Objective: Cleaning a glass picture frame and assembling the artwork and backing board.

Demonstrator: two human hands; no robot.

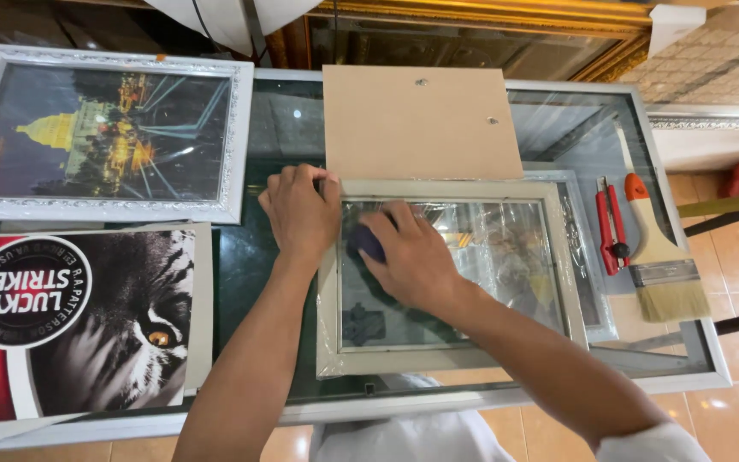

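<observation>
Picture frame (451, 278): pale grey-white, lies flat at centre of the glass-topped table (686, 359), glass pane up, clear plastic wrap loose round its edges.
Right hand (412, 257): palm down on the pane, closed over a dark blue pad or cloth (368, 242), only its 9 o'clock end showing.
Left hand (301, 210): flat, fingers spread, pressing the frame's corner at 10 o'clock; holds nothing.
Hands: close, nearly touching, each w/ its own job.
Doing it well (judgement): keep left hand's weight on the corner so frame doesn't skate on the table glass; wipe w/ even, overlapping strokes out to the inner edges; keep the pad flat so no streaks; mind the loose wrap, it could catch under the pad.
Backing board (421, 120): brown, at 12 o'clock of the frame, overlapping its top edge.
Tools: red cutter (611, 231) and flat paintbrush (656, 252) at 3 o'clock, near, untouched.
Other pics: framed night city scene (100, 133) at 10 o'clock; tiger-eye print (121, 321) at 8 o'clock, well apart from the hands.
Hidden: most of the pad under the right palm; can't tell cloth from sponge.
Hard to make out: reflections and plastic glare on the pane, so can't tell if a picture sits behind it, nor how clean it is.
Cut off: second frame (588, 257) under the first, only its 3 o'clock side showing; tiger print's left edge out of view.
</observation>
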